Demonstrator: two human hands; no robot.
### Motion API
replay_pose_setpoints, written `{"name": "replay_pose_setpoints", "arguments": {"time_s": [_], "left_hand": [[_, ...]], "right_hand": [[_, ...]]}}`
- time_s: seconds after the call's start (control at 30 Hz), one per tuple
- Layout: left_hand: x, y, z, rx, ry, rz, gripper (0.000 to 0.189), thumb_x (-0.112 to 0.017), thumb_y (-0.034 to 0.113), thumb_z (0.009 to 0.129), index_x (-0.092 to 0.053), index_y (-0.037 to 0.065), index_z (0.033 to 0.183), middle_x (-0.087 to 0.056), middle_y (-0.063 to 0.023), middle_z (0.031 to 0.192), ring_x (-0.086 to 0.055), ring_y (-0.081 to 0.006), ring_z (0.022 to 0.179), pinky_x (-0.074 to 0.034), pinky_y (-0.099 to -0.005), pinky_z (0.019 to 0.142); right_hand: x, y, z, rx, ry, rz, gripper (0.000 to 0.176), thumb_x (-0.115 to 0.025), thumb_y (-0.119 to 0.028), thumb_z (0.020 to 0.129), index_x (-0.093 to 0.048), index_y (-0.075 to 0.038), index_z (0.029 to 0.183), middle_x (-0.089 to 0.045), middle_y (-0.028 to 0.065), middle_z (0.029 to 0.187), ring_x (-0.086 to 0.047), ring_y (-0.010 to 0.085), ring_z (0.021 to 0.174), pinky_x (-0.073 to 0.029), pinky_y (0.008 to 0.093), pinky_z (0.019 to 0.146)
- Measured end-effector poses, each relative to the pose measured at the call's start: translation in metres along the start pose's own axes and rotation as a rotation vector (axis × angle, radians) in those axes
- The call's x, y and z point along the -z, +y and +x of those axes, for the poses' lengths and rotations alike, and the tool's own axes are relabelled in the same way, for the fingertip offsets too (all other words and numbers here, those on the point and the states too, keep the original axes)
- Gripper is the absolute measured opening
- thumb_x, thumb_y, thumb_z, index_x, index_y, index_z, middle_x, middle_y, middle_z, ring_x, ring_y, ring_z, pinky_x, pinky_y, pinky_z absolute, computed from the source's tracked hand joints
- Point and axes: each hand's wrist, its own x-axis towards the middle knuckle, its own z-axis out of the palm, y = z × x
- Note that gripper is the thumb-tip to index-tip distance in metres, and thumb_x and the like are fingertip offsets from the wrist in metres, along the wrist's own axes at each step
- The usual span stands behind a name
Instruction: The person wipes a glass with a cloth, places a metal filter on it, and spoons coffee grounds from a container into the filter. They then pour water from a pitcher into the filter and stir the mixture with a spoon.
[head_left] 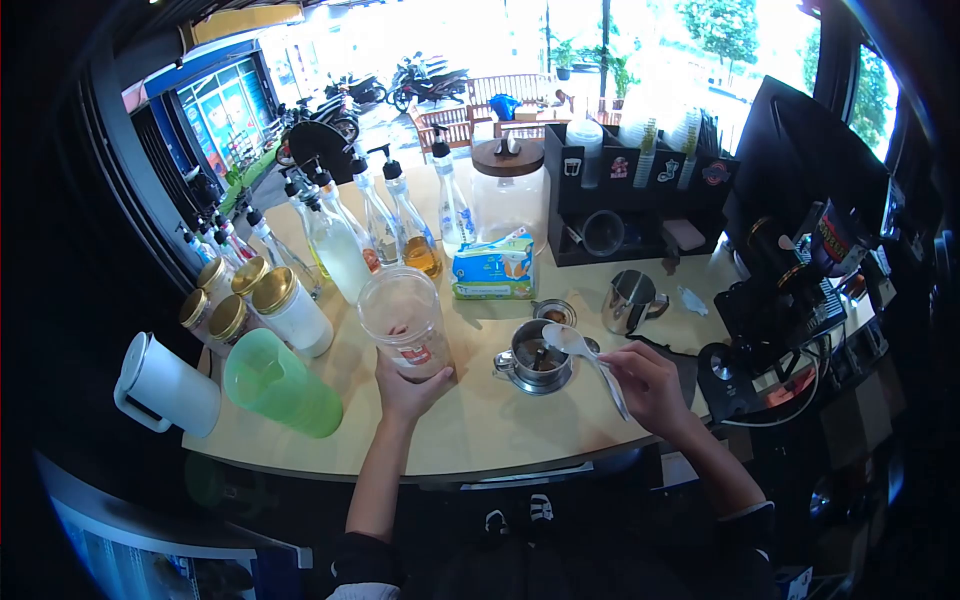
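My left hand [408,394] is wrapped round the lower part of a clear plastic cup [400,318] with a red label, raised over the counter. In my right hand [648,388] is a white spoon [572,343], its bowl above the rim of a small metal cup [540,376]. That cup stands on a metal saucer [558,388] and has something dark in it, though I cannot make out what. Just behind it lies a small round metal dish [555,311] with brown contents. A metal pitcher [630,297] stands further right.
To the left are a green jug [282,382], a white pitcher [170,384] and gold-lidded jars [298,318]. Several pump bottles [415,232] line the back, beside a blue-and-white packet [494,272]. A black organizer [640,190] holds cups; dark equipment [765,320] stands at right.
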Motion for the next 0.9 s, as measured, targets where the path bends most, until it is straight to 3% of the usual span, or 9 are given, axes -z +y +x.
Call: {"name": "replay_pose_setpoints", "arguments": {"time_s": [0.13, 0.23, 0.33, 0.4, 0.5, 0.6, 0.7, 0.83, 0.9], "left_hand": [[0.001, 0.019, 0.000, -0.008, 0.006, 0.033, 0.092, -0.090, 0.020, 0.052, -0.038, 0.000, 0.125, -0.055, -0.0162, 0.120, -0.058, -0.0254, 0.109, -0.048, -0.0346, 0.092], [0.003, 0.021, 0.002, -0.063, 0.011, 0.013, 0.092, -0.090, 0.023, 0.052, -0.035, 0.002, 0.123, -0.056, -0.0172, 0.118, -0.059, -0.0277, 0.107, -0.050, -0.0364, 0.090], [0.009, 0.022, 0.003, -0.089, -0.001, 0.076, 0.092, -0.090, 0.025, 0.053, -0.035, 0.002, 0.122, -0.057, -0.0181, 0.116, -0.061, -0.0295, 0.105, -0.051, -0.0375, 0.088], [0.008, 0.022, 0.002, -0.095, -0.003, 0.080, 0.092, -0.090, 0.026, 0.052, -0.035, 0.002, 0.122, -0.058, -0.0184, 0.115, -0.061, -0.0299, 0.104, -0.052, -0.0376, 0.088], [0.012, 0.021, 0.003, -0.074, -0.033, 0.068, 0.094, -0.091, 0.028, 0.052, -0.034, 0.002, 0.123, -0.058, -0.0185, 0.114, -0.062, -0.0299, 0.104, -0.052, -0.0375, 0.087], [0.015, 0.026, 0.004, -0.073, -0.035, 0.068, 0.092, -0.091, 0.029, 0.052, -0.037, 0.002, 0.121, -0.059, -0.0186, 0.111, -0.062, -0.0307, 0.103, -0.052, -0.0387, 0.086], [0.011, 0.003, 0.004, -0.040, -0.028, 0.057, 0.087, -0.090, 0.026, 0.053, -0.040, 0.001, 0.119, -0.059, -0.0174, 0.108, -0.061, -0.0297, 0.101, -0.051, -0.0388, 0.086], [0.006, -0.010, 0.006, 0.056, -0.035, -0.242, 0.081, -0.088, 0.018, 0.055, -0.042, 0.000, 0.119, -0.058, -0.0158, 0.110, -0.058, -0.0270, 0.103, -0.049, -0.0366, 0.088], [0.008, 0.009, 0.004, -0.011, 0.042, -0.264, 0.083, -0.088, 0.016, 0.054, -0.042, -0.001, 0.122, -0.055, -0.0153, 0.114, -0.056, -0.0278, 0.105, -0.047, -0.0384, 0.089]], "right_hand": [[-0.004, -0.007, 0.027, -0.013, 0.001, 0.101, 0.025, -0.058, 0.006, 0.085, -0.064, -0.005, 0.106, -0.060, 0.0084, 0.087, -0.056, 0.0135, 0.065, -0.042, 0.0249, 0.051], [-0.009, -0.033, 0.068, 0.063, -0.006, 0.145, 0.026, -0.056, 0.007, 0.084, -0.063, -0.005, 0.106, -0.059, 0.0093, 0.088, -0.058, 0.0153, 0.068, -0.044, 0.0252, 0.052], [-0.025, -0.055, 0.110, 0.222, -0.034, 0.130, 0.026, -0.055, 0.004, 0.083, -0.064, -0.006, 0.106, -0.060, 0.0089, 0.090, -0.062, 0.0196, 0.074, -0.049, 0.0308, 0.058], [-0.039, -0.065, 0.136, 0.426, -0.175, -0.134, 0.023, -0.057, -0.001, 0.079, -0.065, -0.005, 0.100, -0.061, 0.0086, 0.092, -0.065, 0.0245, 0.081, -0.052, 0.0370, 0.065], [-0.066, -0.080, 0.167, 0.571, -0.319, -0.331, 0.017, -0.058, -0.005, 0.078, -0.065, -0.004, 0.093, -0.063, 0.0051, 0.085, -0.063, 0.0225, 0.087, -0.051, 0.0381, 0.075], [-0.087, -0.090, 0.181, 0.712, -0.472, -0.576, 0.015, -0.060, -0.008, 0.077, -0.064, -0.005, 0.091, -0.062, 0.0054, 0.090, -0.060, 0.0224, 0.096, -0.047, 0.0391, 0.082], [-0.088, -0.090, 0.180, 0.743, -0.321, -0.470, 0.016, -0.061, -0.009, 0.077, -0.064, -0.006, 0.092, -0.061, 0.0064, 0.099, -0.058, 0.0233, 0.102, -0.044, 0.0393, 0.089], [-0.053, -0.083, 0.170, 0.720, -0.194, -0.412, 0.016, -0.061, -0.009, 0.078, -0.063, -0.005, 0.094, -0.060, 0.0073, 0.107, -0.058, 0.0250, 0.101, -0.044, 0.0394, 0.089], [-0.028, -0.071, 0.159, 0.594, -0.138, -0.381, 0.016, -0.062, -0.010, 0.079, -0.063, -0.004, 0.095, -0.060, 0.0084, 0.107, -0.058, 0.0258, 0.102, -0.044, 0.0396, 0.090]]}}
